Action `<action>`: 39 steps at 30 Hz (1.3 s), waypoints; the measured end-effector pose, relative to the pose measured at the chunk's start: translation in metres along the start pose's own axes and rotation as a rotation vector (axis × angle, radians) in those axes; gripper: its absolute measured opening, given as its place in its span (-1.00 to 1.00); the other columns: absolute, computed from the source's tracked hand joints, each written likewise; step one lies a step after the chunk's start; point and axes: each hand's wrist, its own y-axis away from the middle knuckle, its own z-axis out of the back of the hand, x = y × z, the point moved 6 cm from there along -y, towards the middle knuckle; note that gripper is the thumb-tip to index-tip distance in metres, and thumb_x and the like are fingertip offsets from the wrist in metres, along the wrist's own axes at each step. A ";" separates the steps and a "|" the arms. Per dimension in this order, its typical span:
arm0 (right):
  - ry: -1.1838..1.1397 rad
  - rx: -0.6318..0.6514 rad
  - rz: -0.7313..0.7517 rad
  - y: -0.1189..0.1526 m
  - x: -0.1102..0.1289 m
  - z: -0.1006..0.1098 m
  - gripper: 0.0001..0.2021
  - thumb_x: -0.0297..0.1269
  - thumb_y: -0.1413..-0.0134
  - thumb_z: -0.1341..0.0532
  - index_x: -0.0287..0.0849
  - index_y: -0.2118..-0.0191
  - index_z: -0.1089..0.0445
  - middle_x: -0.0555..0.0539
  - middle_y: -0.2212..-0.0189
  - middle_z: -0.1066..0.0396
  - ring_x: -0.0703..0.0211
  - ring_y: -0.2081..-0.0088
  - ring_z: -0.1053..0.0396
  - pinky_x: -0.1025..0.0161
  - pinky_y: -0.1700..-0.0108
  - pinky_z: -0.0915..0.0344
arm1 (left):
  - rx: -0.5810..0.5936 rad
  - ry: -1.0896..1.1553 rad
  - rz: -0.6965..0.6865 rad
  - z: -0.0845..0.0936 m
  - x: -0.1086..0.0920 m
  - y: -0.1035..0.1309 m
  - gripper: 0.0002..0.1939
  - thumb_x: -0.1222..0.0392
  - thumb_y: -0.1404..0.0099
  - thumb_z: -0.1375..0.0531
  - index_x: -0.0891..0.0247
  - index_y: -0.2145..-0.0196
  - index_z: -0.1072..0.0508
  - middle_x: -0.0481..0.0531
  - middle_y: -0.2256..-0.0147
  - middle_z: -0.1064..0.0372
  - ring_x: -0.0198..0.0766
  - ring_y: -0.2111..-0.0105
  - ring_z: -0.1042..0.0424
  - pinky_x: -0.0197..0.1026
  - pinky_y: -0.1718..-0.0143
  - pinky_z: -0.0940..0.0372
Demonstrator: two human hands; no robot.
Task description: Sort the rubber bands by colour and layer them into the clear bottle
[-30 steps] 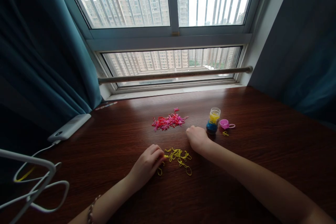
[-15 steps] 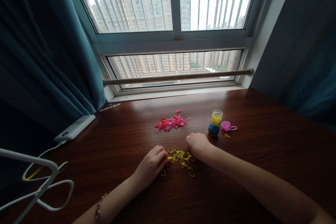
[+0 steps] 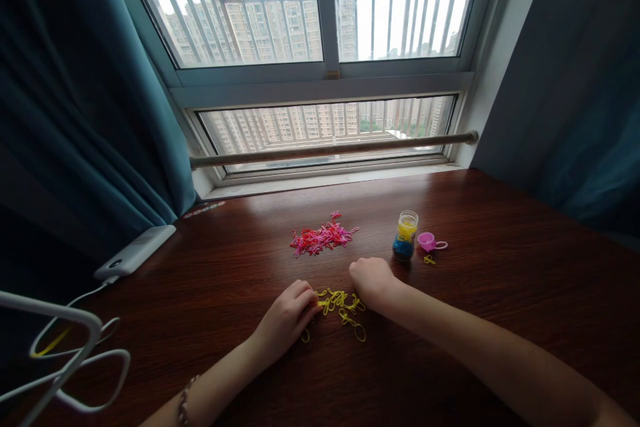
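Observation:
A loose pile of small yellow rubber bands point(image 3: 337, 300) lies on the table between my two hands. My left hand point(image 3: 290, 310) rests at the pile's left side, thumb and fingers pinched together on yellow rubber bands at its edge. To the right, my right hand point(image 3: 373, 282) is curled closed on the tabletop, just beyond the pile's right end; its fingertips are hidden, so what they hold cannot be made out. One yellow band lies partly below my left hand, and a looped one point(image 3: 360, 331) trails towards me.
Pink and red rubber bands point(image 3: 323, 238) form a heap farther back. An uncapped clear jar point(image 3: 405, 237) holding yellow and blue contents stands at right, beside a pink cap with a loop point(image 3: 427, 241) and a few yellow bands point(image 3: 429, 259). A white power bank point(image 3: 135, 253) with cable lies left.
The view has shifted slightly, carrying everything a little left in the picture. My left hand has edged slightly right against the yellow bands; my right hand keeps its closed pose.

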 end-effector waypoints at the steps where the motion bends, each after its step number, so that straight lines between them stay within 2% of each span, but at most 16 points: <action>1: 0.004 -0.001 0.000 0.000 0.000 0.000 -0.77 -0.57 0.07 -0.13 -0.30 0.27 -0.45 -0.32 0.31 -0.45 -0.01 0.24 -0.43 0.21 0.30 -0.36 | -0.001 0.000 0.001 0.000 0.000 0.000 -0.84 0.22 -0.29 0.01 0.27 0.40 -0.32 0.03 0.38 -0.24 -0.29 0.34 -0.24 -0.26 0.30 -0.21; 13: 0.021 -0.009 -0.007 0.004 0.006 0.000 -0.75 -0.59 0.05 -0.08 -0.33 0.26 -0.43 -0.28 0.29 -0.45 -0.08 0.23 -0.42 0.12 0.29 -0.37 | 0.007 -0.013 0.010 0.000 -0.001 0.003 -0.85 0.22 -0.29 0.00 0.28 0.40 -0.30 0.03 0.37 -0.25 -0.27 0.33 -0.23 -0.24 0.29 -0.20; 24: 0.019 -0.037 -0.022 0.006 0.009 -0.001 -0.74 -0.60 0.03 -0.05 -0.34 0.25 -0.42 -0.27 0.30 -0.45 -0.07 0.25 -0.43 0.13 0.30 -0.37 | 0.000 -0.002 0.001 0.000 0.000 0.005 -0.85 0.22 -0.28 0.00 0.27 0.40 -0.30 0.03 0.37 -0.25 -0.27 0.33 -0.23 -0.24 0.29 -0.20; 27: 0.019 -0.053 -0.021 0.005 0.007 -0.003 -0.75 -0.59 0.05 -0.07 -0.33 0.25 -0.42 -0.26 0.31 -0.45 -0.07 0.25 -0.43 0.13 0.31 -0.37 | 0.002 -0.002 0.001 0.000 0.000 0.004 -0.85 0.21 -0.28 0.00 0.28 0.40 -0.30 0.03 0.37 -0.25 -0.27 0.33 -0.23 -0.24 0.28 -0.20; 33: 0.039 -0.007 0.039 0.002 0.005 -0.003 -0.80 -0.54 0.14 -0.15 -0.29 0.32 -0.42 -0.25 0.32 -0.45 -0.06 0.28 -0.43 0.20 0.35 -0.33 | -0.003 0.013 0.004 0.001 0.000 0.007 -0.82 0.21 -0.30 0.03 0.28 0.40 -0.30 0.04 0.37 -0.23 -0.28 0.34 -0.23 -0.25 0.29 -0.20; 36: 0.015 -0.102 0.103 0.009 0.003 0.011 -0.86 -0.47 0.09 -0.13 -0.28 0.35 -0.39 -0.22 0.35 -0.43 -0.01 0.31 -0.42 0.24 0.37 -0.29 | -0.012 0.020 0.012 0.003 0.000 0.007 -0.82 0.22 -0.30 0.04 0.28 0.40 -0.29 0.04 0.37 -0.23 -0.29 0.35 -0.24 -0.26 0.29 -0.20; 39: -0.025 -0.253 0.211 0.029 -0.002 0.025 -0.89 -0.41 0.03 -0.09 -0.26 0.35 -0.34 -0.15 0.38 -0.39 0.11 0.35 -0.38 0.29 0.36 -0.24 | -0.027 0.033 0.028 0.005 0.001 0.007 -0.82 0.22 -0.31 0.05 0.28 0.40 -0.27 0.03 0.37 -0.22 -0.30 0.37 -0.25 -0.27 0.31 -0.20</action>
